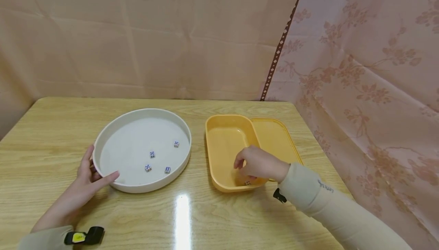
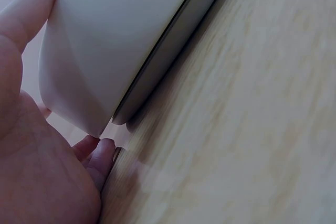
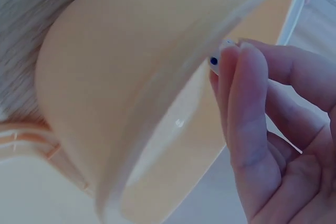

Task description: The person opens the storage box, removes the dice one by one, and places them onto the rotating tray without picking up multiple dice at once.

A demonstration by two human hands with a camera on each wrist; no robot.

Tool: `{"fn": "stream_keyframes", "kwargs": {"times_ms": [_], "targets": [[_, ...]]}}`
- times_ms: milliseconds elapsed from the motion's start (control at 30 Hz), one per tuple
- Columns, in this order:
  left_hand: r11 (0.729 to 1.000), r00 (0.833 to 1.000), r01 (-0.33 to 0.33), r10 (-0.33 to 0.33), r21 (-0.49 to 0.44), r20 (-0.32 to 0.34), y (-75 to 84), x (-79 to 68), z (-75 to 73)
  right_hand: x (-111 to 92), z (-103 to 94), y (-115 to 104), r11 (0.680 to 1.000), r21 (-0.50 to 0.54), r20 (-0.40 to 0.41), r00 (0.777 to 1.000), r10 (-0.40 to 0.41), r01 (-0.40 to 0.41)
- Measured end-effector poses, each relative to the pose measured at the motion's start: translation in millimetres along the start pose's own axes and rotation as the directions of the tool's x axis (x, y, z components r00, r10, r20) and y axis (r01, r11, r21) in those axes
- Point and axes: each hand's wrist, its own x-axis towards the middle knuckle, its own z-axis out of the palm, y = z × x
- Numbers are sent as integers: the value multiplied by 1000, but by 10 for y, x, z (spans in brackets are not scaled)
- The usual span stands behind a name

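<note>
At the left, my left hand (image 1: 90,177) grips the near-left rim of a round white tray (image 1: 103,128), thumb over the edge and fingers along the outer wall. The left wrist view shows fingertips low against the tray's side (image 2: 105,51). Inside the tray lie several white dice with blue pips, one die (image 1: 176,144) near its right wall. My right hand (image 1: 258,163) reaches into a yellow plastic box (image 1: 219,139). Its thumb and fingers pinch a die (image 3: 213,62), mostly hidden by the fingertips. Below this hand, a die (image 1: 247,183) shows near the box's front wall.
A flat yellow lid (image 1: 276,133) lies right of the box, partly beneath it. Everything stands on a wood-grain table (image 1: 144,219). A plain beige curtain (image 1: 154,40) hangs behind, and a pink floral cloth (image 1: 370,90) hangs along the right side.
</note>
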Motion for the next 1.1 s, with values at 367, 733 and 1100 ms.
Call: {"fn": "stream_keyframes", "kwargs": {"times_ms": [367,733,1100], "targets": [[1000,1000,-22,22,-14,-12,-38,2,8,-101,48,-147,986,79,-122,983,-135,145],[1000,1000,-11,11,-7,0,-39,-10,-1,-113,50,-303,945,194,-217,951,-220,263],[999,999,-35,35,-28,-12,-70,2,4,-82,42,-434,869,309,-352,896,-272,385]]}}
